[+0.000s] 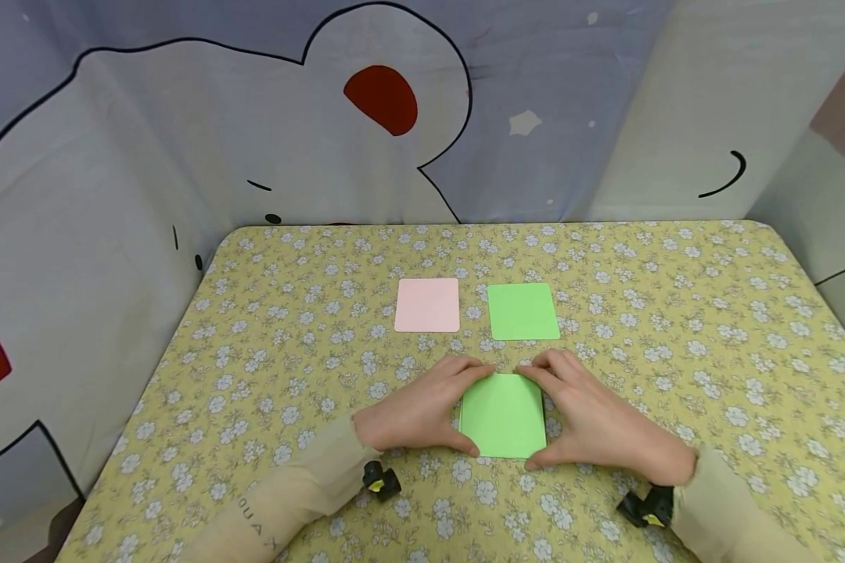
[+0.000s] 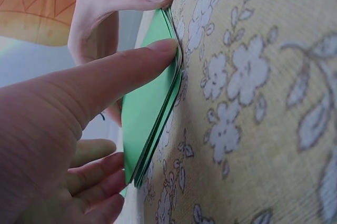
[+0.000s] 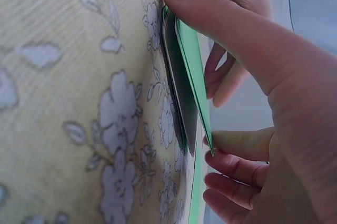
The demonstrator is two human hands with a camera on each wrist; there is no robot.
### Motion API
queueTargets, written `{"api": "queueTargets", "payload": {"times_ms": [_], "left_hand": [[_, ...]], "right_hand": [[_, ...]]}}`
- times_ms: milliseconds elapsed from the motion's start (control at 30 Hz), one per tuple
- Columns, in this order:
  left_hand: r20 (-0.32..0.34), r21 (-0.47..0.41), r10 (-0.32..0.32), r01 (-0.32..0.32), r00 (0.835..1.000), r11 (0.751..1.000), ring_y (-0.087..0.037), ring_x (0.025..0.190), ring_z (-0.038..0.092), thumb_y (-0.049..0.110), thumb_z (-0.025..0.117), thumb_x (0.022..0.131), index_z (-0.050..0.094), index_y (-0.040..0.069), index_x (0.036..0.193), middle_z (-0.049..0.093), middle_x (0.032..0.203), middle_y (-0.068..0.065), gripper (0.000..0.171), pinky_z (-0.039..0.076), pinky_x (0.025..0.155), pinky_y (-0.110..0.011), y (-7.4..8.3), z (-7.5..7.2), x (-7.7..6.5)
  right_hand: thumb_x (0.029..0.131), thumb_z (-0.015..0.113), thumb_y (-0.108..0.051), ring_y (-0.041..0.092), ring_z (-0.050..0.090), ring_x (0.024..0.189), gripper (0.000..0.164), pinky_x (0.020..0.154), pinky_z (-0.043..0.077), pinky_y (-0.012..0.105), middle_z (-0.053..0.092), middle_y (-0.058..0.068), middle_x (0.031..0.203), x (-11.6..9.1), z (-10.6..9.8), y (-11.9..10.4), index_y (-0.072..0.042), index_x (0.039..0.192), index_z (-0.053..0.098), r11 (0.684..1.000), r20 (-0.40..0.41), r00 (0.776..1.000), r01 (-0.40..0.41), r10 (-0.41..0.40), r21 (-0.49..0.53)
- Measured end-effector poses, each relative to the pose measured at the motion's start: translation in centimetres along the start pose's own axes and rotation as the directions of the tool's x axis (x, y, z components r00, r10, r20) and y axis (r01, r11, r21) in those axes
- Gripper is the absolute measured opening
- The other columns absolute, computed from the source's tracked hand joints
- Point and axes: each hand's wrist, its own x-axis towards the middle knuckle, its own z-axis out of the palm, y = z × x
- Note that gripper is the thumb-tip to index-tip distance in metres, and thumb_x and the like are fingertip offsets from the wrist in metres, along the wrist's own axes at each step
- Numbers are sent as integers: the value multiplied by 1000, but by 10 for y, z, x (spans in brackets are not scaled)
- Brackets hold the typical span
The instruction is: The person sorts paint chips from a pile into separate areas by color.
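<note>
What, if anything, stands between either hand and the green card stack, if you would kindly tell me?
Nothing visible does: the left hand and the right hand both touch the green card stack. The pink card and the single green card lie beyond it, not in between.

Square cards (image 1: 503,416) on floral cloth (image 1: 690,375)

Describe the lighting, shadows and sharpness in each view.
Head view: even light, green stack and floral cloth fairly crisp; left wrist view: dimmer, hazy, soft shadow on the cloth beside the stack; right wrist view: also hazy, blurred shadow beside the stack.
</note>
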Motion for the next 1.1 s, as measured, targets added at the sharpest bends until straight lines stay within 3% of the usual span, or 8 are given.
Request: {"api": "queueTargets", "payload": {"times_ms": [233,467,833,1100], "left_hand": [[-14,-17,35,-36,999,999,-14,135,37,39,96,69,37,6,157,37,152,-3,111,39,110,-26,2,0,-1],[-20,-5,60,-60,998,998,-14,134,37,39,95,71,36,5,157,37,151,-3,110,40,109,-26,2,0,-1],[-10,3,39,-39,999,999,-13,132,38,40,95,70,38,5,156,38,150,-3,109,40,108,-23,2,1,0],[-25,12,13,-13,1000,1000,-14,132,36,48,95,67,35,3,157,36,150,-4,117,38,110,-24,2,1,2]], "right_hand": [[53,96,-60,18,43,122,118,97,51,43,47,2,136,0,0,-2,-2,145,52,999,-7,1000,10,-10,-31],[55,97,-55,16,43,118,116,93,53,40,47,1,133,0,-3,-5,-1,147,50,999,7,1000,25,-25,-33],[50,96,-57,16,44,116,122,93,54,39,47,3,132,0,-4,-7,1,147,49,996,-1,999,45,-46,-76],[52,96,-50,16,41,118,117,94,53,40,45,2,133,0,-7,-6,0,146,49,999,-19,999,36,-37,-35]]}}
